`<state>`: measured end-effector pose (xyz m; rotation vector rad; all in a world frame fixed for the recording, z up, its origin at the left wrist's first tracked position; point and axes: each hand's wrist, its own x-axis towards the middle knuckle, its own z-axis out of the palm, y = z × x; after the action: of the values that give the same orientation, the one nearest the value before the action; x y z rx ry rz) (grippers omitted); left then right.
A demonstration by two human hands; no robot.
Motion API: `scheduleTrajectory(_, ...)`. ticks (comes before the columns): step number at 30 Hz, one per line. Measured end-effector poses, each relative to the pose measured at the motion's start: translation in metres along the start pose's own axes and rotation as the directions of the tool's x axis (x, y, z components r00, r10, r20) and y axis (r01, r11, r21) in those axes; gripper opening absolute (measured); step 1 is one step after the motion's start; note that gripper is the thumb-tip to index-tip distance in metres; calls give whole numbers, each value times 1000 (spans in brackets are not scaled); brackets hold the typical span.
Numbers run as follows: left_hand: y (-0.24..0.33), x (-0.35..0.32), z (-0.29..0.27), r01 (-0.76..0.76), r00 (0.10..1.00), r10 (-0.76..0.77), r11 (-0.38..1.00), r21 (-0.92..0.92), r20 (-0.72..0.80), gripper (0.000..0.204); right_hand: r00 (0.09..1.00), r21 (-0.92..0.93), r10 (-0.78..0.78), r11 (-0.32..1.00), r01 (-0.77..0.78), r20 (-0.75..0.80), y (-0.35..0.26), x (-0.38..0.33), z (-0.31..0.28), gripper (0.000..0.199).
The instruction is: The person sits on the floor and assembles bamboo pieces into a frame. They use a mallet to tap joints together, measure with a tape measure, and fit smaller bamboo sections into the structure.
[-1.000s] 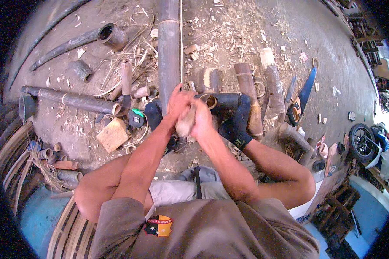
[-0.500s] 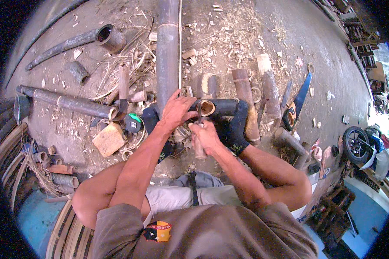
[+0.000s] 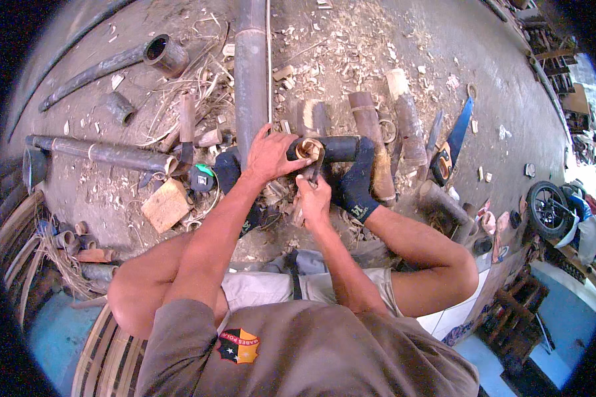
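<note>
Between my feet in dark socks, a dark bamboo tube (image 3: 343, 149) lies crosswise, its pale round opening (image 3: 308, 150) facing up. My left hand (image 3: 271, 155) grips the tube's left end, thumb at the rim and fingers over the far side, beside a long upright-lying bamboo pole (image 3: 251, 73). In my right hand (image 3: 314, 200) is a knife, closed around its handle; the blade (image 3: 320, 162) rests at the opening's right edge. A pale curl or cut piece shows inside the opening, too small to make out.
Wood chips cover the floor. To the left lie a wooden block (image 3: 167, 206), a tape measure (image 3: 202, 177), a hatchet-like tool (image 3: 187, 126) and a bamboo length (image 3: 106, 155). On the right are bamboo pieces (image 3: 406, 122), a blue-bladed handsaw (image 3: 455, 142) and a wheel (image 3: 551, 210).
The knife blade has shifted from the opening's near-left side to its right edge, tilting rightward. My left thumb now lies on the rim. The view has shifted slightly.
</note>
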<state>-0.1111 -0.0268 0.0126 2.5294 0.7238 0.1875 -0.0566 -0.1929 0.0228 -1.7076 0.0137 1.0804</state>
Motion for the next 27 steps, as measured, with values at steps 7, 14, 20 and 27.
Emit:
scheduleTrajectory(7, 17, 9, 13, 159, 982, -157, 987, 12, -104, 80, 936, -659, -90, 687, 305, 339, -66, 25, -62, 27)
scheduleTrajectory(14, 21, 13, 25, 202, 950, -197, 979, -6, -244, 66, 788, -781, 229, 447, 437, 572, -131, 75, -86, 36)
scheduleTrajectory(20, 20, 15, 23, 158, 945, -164, 986, -45, -283, 50, 598, -729, 529, 60, 682, 603, -192, 131, -48, 40)
scheduleTrajectory(27, -15, 9, -27, -30, 969, 13, 997, -65, -246, 42, 747, -756, 166, 286, 589, 644, -111, 90, -80, 39)
